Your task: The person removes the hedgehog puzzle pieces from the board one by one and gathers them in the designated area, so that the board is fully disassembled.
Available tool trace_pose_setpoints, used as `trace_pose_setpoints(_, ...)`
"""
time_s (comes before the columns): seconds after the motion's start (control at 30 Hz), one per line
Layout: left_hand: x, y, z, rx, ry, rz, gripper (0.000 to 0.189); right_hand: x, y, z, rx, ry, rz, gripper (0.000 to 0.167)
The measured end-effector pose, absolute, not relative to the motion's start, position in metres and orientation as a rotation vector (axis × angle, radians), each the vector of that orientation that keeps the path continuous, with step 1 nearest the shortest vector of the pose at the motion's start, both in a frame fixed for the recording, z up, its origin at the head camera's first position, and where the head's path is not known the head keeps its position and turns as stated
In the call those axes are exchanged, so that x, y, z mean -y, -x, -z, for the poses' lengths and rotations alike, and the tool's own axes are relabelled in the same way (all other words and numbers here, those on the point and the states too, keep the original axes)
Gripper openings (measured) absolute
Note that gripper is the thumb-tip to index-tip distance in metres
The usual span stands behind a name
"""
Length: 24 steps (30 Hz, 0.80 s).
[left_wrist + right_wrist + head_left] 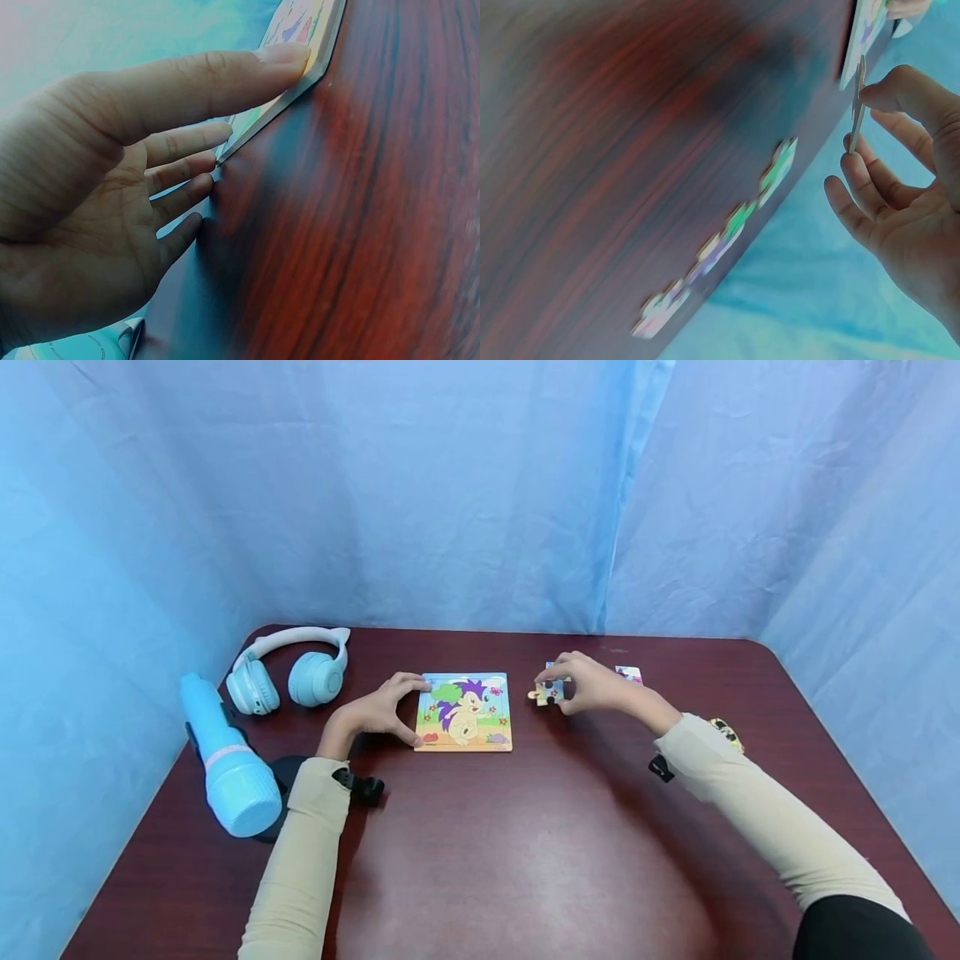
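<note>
In the head view a square picture puzzle board (463, 713) with a purple-haired hedgehog lies flat on the table. My left hand (385, 708) rests at its left side, thumb by the lower corner and fingers by the upper one. The left wrist view has the thumb (281, 64) lying on the edge of the board (315, 56), with the other fingers stretched out. To the right of the board, my right hand (592, 683) holds a jigsaw piece (551, 693). In the right wrist view that thin piece (858, 112) is seen edge-on, pinched between thumb and fingers.
Several loose jigsaw pieces (739, 217) lie along the far right of the table (480, 843). A yellow patterned item (726, 734) is partly behind the right sleeve. On the left are cat-ear headphones (315, 678) and a blue microphone-shaped thing (240, 785) over a dark round base.
</note>
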<state>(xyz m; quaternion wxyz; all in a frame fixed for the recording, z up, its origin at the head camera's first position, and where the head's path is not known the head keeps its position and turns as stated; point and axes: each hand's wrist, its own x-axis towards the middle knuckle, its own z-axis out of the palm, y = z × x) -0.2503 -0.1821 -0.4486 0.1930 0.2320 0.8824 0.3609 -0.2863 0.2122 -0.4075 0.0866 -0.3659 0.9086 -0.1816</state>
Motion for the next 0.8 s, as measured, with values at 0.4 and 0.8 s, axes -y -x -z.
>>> trace_pose_setpoints(0.4, 0.179, 0.253, 0.448, -2.477, -0.629, -1.004, 0.095, -0.279, 0.284, 0.401, -2.729, 1.054, 0.463, 0.046)
trace_pose_setpoints(0.8, 0.179, 0.252, 0.448, -2.469, -0.592, -1.003, 0.096, -0.315, 0.284, 0.408, -2.734, 0.896, 0.470, 0.045)
